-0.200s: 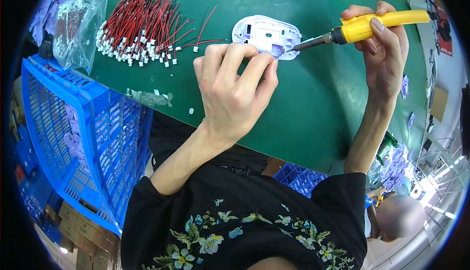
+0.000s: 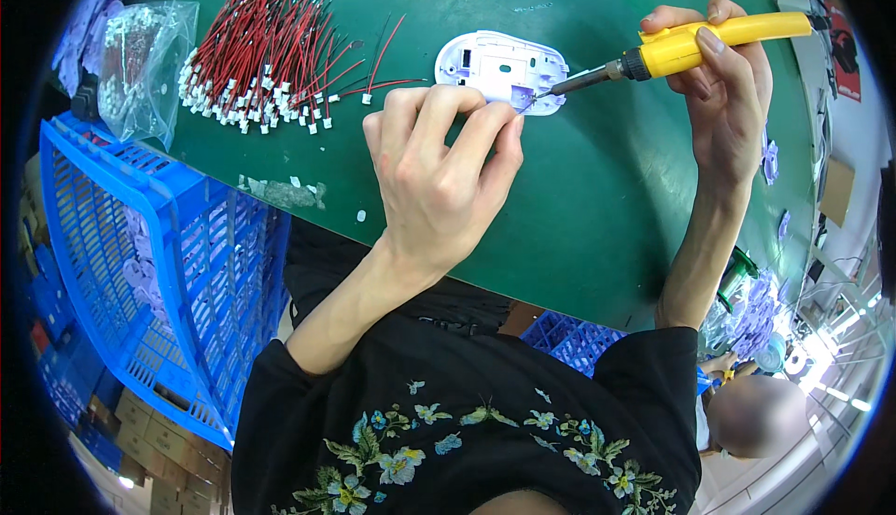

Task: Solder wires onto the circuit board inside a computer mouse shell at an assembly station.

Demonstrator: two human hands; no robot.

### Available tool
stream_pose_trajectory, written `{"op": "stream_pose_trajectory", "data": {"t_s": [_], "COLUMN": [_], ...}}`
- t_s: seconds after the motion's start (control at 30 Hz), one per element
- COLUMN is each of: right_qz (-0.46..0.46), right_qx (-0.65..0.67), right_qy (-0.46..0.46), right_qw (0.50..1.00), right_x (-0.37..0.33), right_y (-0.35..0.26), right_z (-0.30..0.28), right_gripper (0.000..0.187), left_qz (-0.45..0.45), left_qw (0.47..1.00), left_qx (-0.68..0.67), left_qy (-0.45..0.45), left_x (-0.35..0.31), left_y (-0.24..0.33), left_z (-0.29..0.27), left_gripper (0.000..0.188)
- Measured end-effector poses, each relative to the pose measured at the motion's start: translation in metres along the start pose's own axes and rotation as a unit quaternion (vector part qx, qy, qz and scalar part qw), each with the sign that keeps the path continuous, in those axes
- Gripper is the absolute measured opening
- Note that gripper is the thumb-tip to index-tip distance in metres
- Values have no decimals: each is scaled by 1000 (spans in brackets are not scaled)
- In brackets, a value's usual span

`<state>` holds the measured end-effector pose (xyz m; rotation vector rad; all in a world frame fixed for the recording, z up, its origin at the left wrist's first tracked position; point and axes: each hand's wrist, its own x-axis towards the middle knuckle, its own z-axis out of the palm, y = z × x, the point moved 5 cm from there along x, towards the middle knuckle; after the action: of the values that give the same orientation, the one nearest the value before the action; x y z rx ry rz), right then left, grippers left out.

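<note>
My right hand is closed around the yellow handle of a soldering iron. The iron's tip reaches down to the lower right part of a white plastic shell, which lies open side up on the table. My left hand is bent over the shell's lower edge, thumb and index finger pinched together. A thin wire shows at those fingertips, close to the iron's tip; most of it is hidden. Left of the shell spreads a pile of red and black wires with white connectors.
A clear bag of connectors sits on the green table at the far left. Below it stands a blue plastic crate holding pale purple parts. At the right edge are a green spool, more purple parts and another person.
The whole view has shifted slightly. Both hands keep their grips, and the iron's tip stays at the same corner of the shell.
</note>
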<state>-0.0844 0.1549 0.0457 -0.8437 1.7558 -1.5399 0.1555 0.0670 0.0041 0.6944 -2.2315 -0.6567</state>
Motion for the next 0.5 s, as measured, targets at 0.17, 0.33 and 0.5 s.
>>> {"op": "stream_pose_trajectory", "data": {"t_s": [0.17,0.33,0.5], "right_qz": [8,8,2], "right_qx": [-18,-16,11], "right_qy": [47,3,-23], "right_qw": [999,1000,1000], "right_x": [-2,2,0], "right_y": [-4,2,2], "right_z": [5,5,1], "right_gripper": [19,17,18], "left_qz": [0,4,-5], "left_qw": [1000,1000,1000], "left_qx": [-4,7,-3], "left_qy": [-12,-8,-17], "left_x": [0,-2,0], "left_y": [0,-2,1], "left_z": [1,1,1], "left_gripper": [19,19,17]}}
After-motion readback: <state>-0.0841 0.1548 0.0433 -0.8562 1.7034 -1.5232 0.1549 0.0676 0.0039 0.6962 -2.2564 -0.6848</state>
